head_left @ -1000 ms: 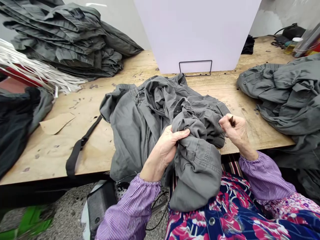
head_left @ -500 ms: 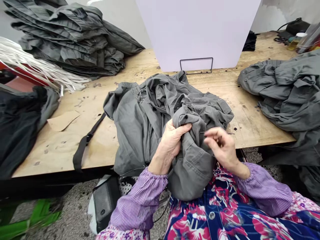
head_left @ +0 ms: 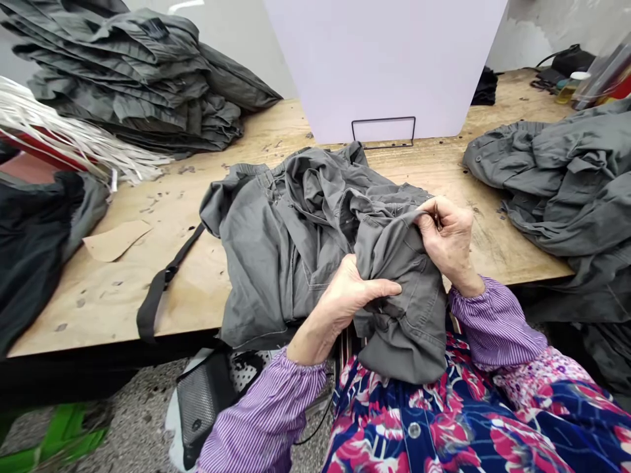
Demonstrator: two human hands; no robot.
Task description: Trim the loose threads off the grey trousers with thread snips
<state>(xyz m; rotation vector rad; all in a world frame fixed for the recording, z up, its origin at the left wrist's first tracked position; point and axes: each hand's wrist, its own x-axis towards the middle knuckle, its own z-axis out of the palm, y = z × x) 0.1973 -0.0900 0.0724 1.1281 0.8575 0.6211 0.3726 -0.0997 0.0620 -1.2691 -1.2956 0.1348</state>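
A crumpled grey garment (head_left: 296,236) lies on the wooden table (head_left: 162,217) and hangs over its front edge onto my lap. My left hand (head_left: 352,295) is closed on a fold of the garment near the table edge, thumb stretched across the cloth. My right hand (head_left: 446,240) pinches the garment's upper edge a little further back and to the right. A small dark object shows between the right fingers; I cannot make out what it is.
A stack of folded grey garments (head_left: 133,72) sits at the back left, with white strips (head_left: 64,138) beside it. Another grey heap (head_left: 562,184) lies at the right. A white board (head_left: 384,59) stands behind. A black strap (head_left: 162,282) and a cardboard piece (head_left: 113,240) lie at the left.
My right hand moved from the table edge down toward my lap, then up and back to grip the garment's upper edge. My left hand shifted lower on the cloth and turned the fold.
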